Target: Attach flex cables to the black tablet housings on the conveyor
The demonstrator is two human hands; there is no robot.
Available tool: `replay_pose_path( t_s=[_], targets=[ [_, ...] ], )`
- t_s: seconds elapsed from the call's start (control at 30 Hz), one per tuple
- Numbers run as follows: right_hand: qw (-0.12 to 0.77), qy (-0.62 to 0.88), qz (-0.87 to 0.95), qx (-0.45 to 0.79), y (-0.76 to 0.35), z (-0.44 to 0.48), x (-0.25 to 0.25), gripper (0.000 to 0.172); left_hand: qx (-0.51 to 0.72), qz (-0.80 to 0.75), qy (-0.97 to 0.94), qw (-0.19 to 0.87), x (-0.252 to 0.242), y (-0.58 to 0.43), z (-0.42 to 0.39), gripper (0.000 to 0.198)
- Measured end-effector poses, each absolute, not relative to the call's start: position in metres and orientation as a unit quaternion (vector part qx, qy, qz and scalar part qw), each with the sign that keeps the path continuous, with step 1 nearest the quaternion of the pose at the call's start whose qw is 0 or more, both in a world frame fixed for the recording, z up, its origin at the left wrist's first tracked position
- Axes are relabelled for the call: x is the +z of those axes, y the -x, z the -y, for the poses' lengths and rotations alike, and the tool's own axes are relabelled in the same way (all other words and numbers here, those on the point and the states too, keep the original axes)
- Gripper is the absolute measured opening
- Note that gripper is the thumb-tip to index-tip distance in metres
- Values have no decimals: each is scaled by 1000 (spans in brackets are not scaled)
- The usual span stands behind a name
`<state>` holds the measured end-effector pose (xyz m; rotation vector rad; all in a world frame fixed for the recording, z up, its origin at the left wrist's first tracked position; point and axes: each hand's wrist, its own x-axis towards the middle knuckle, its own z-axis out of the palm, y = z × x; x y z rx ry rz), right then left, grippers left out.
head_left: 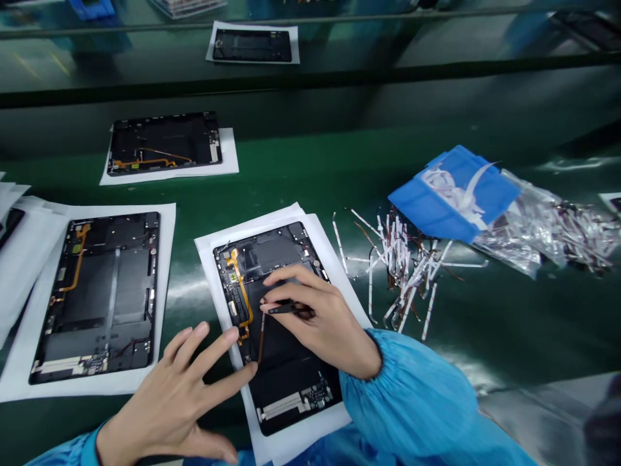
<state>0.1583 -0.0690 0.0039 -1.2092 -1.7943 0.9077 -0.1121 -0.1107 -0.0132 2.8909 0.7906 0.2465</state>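
A black tablet housing [291, 362] lies on white sheets in front of me, with an orange flex cable [241, 285] along its left side. My right hand [323, 317] is over the housing, its fingers closed round black tweezers [284, 309]. The tweezers' tip is by the upper end of a thin brown strip [262, 340] that runs down the housing. My left hand [189, 388] has its fingers spread and holds nothing. Its index fingertip rests near the strip's lower end, at the housing's left edge.
Another housing [130, 285] lies on white paper at the left. Two more [165, 145] [252, 45] lie farther back. Right of the sheets are a pile of loose strips [402, 265], a blue tray [436, 207] with white tape, and clear bags [548, 226] of strips.
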Motion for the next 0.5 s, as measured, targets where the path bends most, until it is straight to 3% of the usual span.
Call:
replay_pose_path(
  t_s=[0.5],
  targets=[
    [375,482,701,368,-161,67,-3,8,54,-266,-951,148,-11,108,107,91]
  ],
)
